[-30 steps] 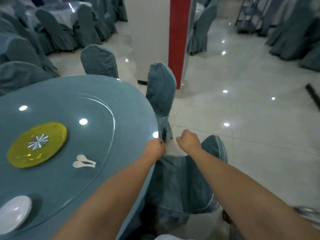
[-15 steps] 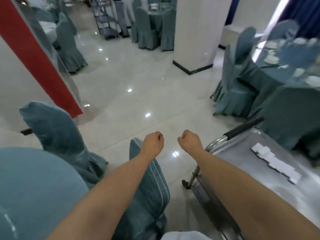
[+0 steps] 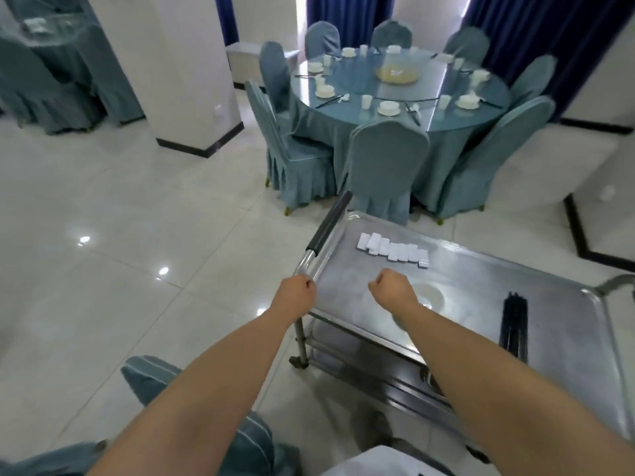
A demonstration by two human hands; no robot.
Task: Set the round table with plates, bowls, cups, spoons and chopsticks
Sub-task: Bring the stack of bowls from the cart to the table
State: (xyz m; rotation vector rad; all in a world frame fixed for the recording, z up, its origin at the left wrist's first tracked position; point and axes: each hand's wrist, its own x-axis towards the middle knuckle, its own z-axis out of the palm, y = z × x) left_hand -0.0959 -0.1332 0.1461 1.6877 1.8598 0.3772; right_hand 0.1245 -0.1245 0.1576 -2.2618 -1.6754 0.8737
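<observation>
in front of you stands a steel trolley [image 3: 481, 290], and its top tray carries three sets of things. near the far edge lies a row of small white rectangular pieces [image 3: 393, 251], packed side by side; what they are is too blurred to say. toward the right end lies a bundle of black chopsticks [image 3: 513, 321], running lengthwise away from you. between the two, a white plate [image 3: 429, 297] sits on the tray, partly hidden behind your right wrist. the trolley's black-gripped handle [image 3: 330, 223] slants up at its left end, and a lower shelf shows beneath the tray; what it carries cannot be made out.

beyond the trolley is a round table [image 3: 398, 94] under a blue cloth, ringed by blue-covered chairs [image 3: 385, 166]. it bears white plates with bowls, cups and dark chopsticks at each seat, around a yellow centre piece [image 3: 397, 74] on a glass turntable.

both your forearms reach forward. your left hand [image 3: 297, 298] is clenched in a fist, just beside the trolley's steel corner post; whether it touches the post cannot be told. your right hand [image 3: 391, 292] is also curled into a fist holding nothing, knuckles up, hovering over the tray close to the plate.

a blue chair back [image 3: 151, 376] sits below your left arm.
</observation>
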